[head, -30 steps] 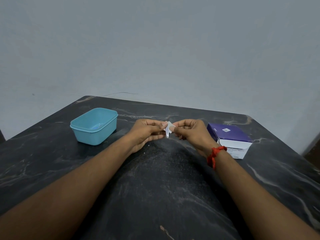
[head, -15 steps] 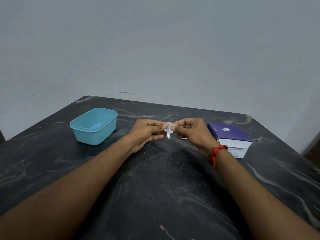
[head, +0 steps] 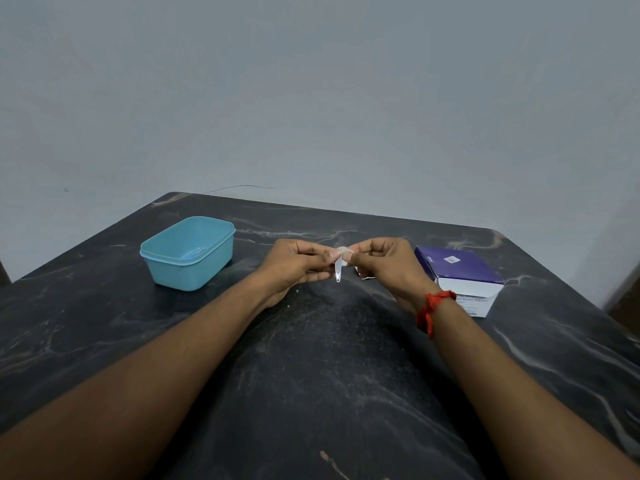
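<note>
Tiny white wrapper (head: 343, 251) is mostly hidden (can't identify it), pinched between fingers of left hand (head: 294, 263) and right hand (head: 389, 263); pale strip (head: 338, 271) dangles below.

A dark desk (head: 311, 375) with pale marble veins carries an open teal tub (head: 188, 271) near its far left corner. Well to the right of the tub, at about the same depth, a purple-topped white box (head: 457, 266) lies flat.
</note>
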